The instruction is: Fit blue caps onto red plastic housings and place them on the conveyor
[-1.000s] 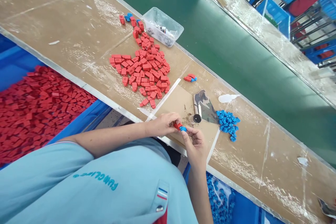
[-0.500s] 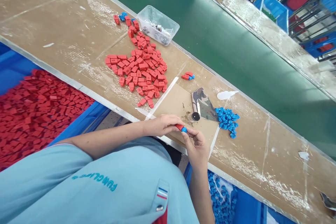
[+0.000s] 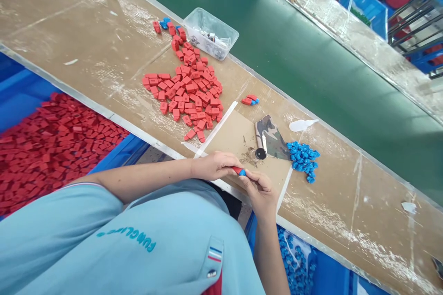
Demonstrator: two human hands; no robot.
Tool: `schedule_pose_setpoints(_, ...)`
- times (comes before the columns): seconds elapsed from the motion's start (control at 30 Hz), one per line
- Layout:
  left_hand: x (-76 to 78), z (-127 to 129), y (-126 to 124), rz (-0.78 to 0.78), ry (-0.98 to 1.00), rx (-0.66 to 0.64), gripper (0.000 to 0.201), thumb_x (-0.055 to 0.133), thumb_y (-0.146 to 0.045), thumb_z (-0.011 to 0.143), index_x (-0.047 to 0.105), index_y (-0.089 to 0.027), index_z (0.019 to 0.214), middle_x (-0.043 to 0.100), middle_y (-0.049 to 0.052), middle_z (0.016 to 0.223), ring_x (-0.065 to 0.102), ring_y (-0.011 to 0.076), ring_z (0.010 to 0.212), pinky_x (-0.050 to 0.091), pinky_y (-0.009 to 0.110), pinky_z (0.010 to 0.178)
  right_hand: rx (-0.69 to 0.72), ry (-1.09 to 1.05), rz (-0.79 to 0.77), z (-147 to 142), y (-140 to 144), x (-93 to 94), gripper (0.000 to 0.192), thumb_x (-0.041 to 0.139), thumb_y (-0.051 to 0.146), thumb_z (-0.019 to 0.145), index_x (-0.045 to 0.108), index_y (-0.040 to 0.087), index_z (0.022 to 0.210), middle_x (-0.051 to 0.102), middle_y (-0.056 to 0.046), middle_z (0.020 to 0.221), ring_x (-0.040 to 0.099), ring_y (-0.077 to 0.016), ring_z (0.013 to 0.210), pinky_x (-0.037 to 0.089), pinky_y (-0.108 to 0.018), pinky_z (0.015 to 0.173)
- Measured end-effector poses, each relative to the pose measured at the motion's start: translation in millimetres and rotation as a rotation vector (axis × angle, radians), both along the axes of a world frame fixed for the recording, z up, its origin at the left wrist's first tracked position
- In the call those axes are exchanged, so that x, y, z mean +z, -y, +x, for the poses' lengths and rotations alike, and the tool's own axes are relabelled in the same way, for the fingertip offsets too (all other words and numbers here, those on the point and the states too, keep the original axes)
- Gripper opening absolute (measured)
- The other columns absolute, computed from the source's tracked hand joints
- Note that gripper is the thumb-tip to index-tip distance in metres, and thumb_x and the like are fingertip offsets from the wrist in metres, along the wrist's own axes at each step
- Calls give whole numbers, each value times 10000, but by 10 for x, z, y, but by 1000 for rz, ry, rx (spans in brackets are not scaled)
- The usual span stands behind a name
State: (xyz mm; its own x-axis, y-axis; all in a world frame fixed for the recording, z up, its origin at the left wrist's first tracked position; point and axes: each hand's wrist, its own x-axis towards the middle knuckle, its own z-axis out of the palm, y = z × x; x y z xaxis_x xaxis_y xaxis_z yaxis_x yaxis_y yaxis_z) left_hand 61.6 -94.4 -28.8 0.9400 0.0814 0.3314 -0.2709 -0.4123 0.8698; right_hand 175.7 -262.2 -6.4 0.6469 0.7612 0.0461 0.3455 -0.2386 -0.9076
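A small red piece [image 3: 237, 169] and a small blue piece [image 3: 242, 173] meet end to end between a person's two bare hands, by the near edge of a brown worktop [image 3: 332, 166]. The left hand [image 3: 215, 166] pinches the red piece, its fingers closed narrowly and covering part of it, so that one end shows past the fingertips. The right hand [image 3: 261, 190] has its thumb and forefinger drawn together on the blue piece, which sits at their tips. Whether the two pieces are fully joined is too small to tell.

The left forearm comes in almost level from the left, back of the hand up, fingers pointing right. The right forearm rises from the bottom, its hand bent leftward, so the fingertips of both hands face each other closely.

Just beyond the hands lies a camouflage-patterned item [image 3: 275, 140], with a heap of blue pieces [image 3: 303, 159] touching its right side. A larger heap of red pieces [image 3: 192, 90] spreads to the upper left, reaching a clear plastic tub [image 3: 211, 34].
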Motion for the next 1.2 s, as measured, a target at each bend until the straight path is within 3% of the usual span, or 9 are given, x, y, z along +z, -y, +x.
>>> schedule_pose_setpoints(0.17, 41, 22, -29, 70, -107, -46, 277, 413, -286, 966, 600, -118, 1082, 663, 136, 964, 611, 201, 893, 476, 279, 800, -80, -68, 16, -28, 77, -135, 202, 725, 394, 746, 741, 225, 856, 726, -57, 865, 676, -193, 808, 552, -366, 771)
schedule_pose_setpoints(0.3, 93, 2, 24, 164, -155, -145, 246, 400, -264, 966, 611, -137, 975, 660, 99, 863, 603, 195, 807, 474, 276, 746, -19, 63, 58, -65, 86, 0, 192, 673, 417, 796, 730, 234, 805, 697, -50, 827, 654, -191, 799, 540, -373, 755)
schedule_pose_setpoints(0.53, 184, -15, 319, 68, -81, -272, 247, 395, -185, 943, 607, -136, 1059, 682, 125, 1056, 620, 224, 1017, 487, 322, 889, 189, 251, 136, -258, -49, 206, 516, 236, 534, 960, 612, 271, 1196, 552, -73, 1299, 399, -272, 1321, 325, -529, 1076)
schedule_pose_setpoints(0.7, 200, -17, 392, -33, -66, -280, 249, 392, -163, 928, 604, -126, 1053, 687, 128, 1041, 624, 227, 1013, 507, 327, 878, 220, 225, 147, -311, -101, 200, 481, 223, 476, 974, 620, 262, 1143, 610, -65, 1174, 440, -252, 1282, 333, -499, 1073)
schedule_pose_setpoints(0.83, 237, 41, 316, 62, -64, -311, 233, 406, -169, 938, 608, -129, 1046, 678, 112, 1039, 614, 214, 979, 497, 294, 854, 293, 186, 118, -179, -40, 206, 562, 225, 594, 941, 601, 244, 1169, 577, -78, 1224, 452, -259, 1266, 356, -477, 1058)
schedule_pose_setpoints(0.9, 280, 132, 191, 183, -91, -261, 195, 450, -213, 942, 629, -139, 965, 668, 94, 944, 610, 200, 893, 493, 275, 804, 179, 148, 139, 25, 88, 168, 621, 198, 636, 922, 615, 227, 1132, 576, -93, 1222, 492, -264, 1221, 382, -462, 1032)
schedule_pose_setpoints(0.97, 337, 275, -6, 309, -156, -76, 190, 479, -246, 939, 637, -142, 918, 640, 85, 886, 593, 192, 836, 485, 273, 768, -208, 174, 150, 337, 267, 88, 508, 312, 586, 915, 629, 203, 1020, 625, -91, 1076, 574, -245, 1074, 434, -428, 956)
schedule_pose_setpoints(1.07, 421, 562, -390, 484, -325, 313, 218, 465, -227, 943, 644, -121, 877, 630, 103, 897, 592, 213, 865, 474, 310, 786, -731, 198, -143, 889, 520, -67, 522, 560, 568, 753, 581, 155, 1071, 635, -118, 1034, 621, -234, 892, 492, -390, 822)
schedule_pose_setpoints(1.2, 458, 924, -835, 602, -486, 532, 174, 527, -191, 903, 654, -86, 848, 650, 132, 879, 617, 239, 881, 463, 325, 790, -861, 202, -326, 1350, 665, -174, 588, 594, 540, 631, 578, 129, 1051, 659, -131, 906, 642, -261, 773, 509, -415, 736)
